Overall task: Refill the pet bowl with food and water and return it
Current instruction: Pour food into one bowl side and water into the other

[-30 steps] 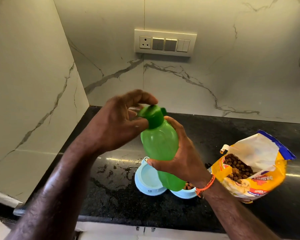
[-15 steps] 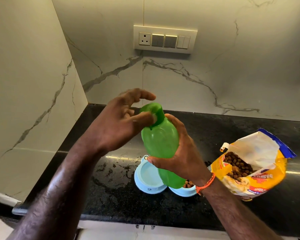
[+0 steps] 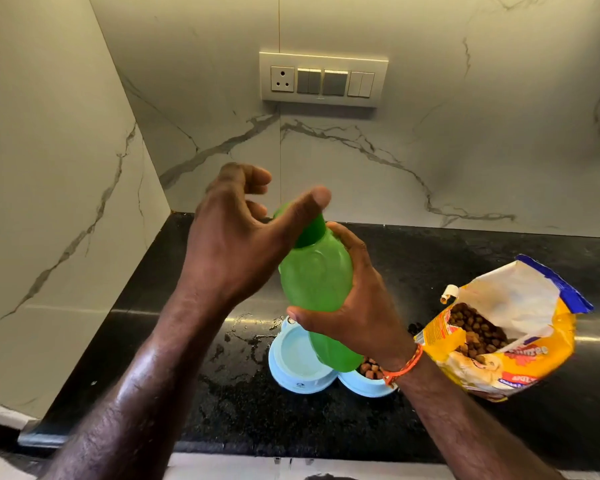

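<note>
A green water bottle (image 3: 316, 282) is held tilted above the counter, with my right hand (image 3: 361, 306) wrapped around its body. My left hand (image 3: 236, 244) is at the bottle's darker green cap (image 3: 312, 233); the thumb lies across the cap's front and the fingers curl behind it. Under the bottle stands the light blue double pet bowl (image 3: 291, 379). Its left well looks pale with no kibble. The right well holds brown kibble (image 3: 369, 370) and is mostly hidden by my right wrist.
An open yellow pet food bag (image 3: 499, 334) full of kibble lies on the black counter (image 3: 465, 265) to the right of the bowl. Water is spilled (image 3: 243, 327) left of the bowl. Marble walls close the back and left. A switch panel (image 3: 323, 79) sits on the back wall.
My left hand has turned on the cap, its thumb swinging across to the cap's right side. The bottle stays in my right hand, and the bowl and bag are unmoved.
</note>
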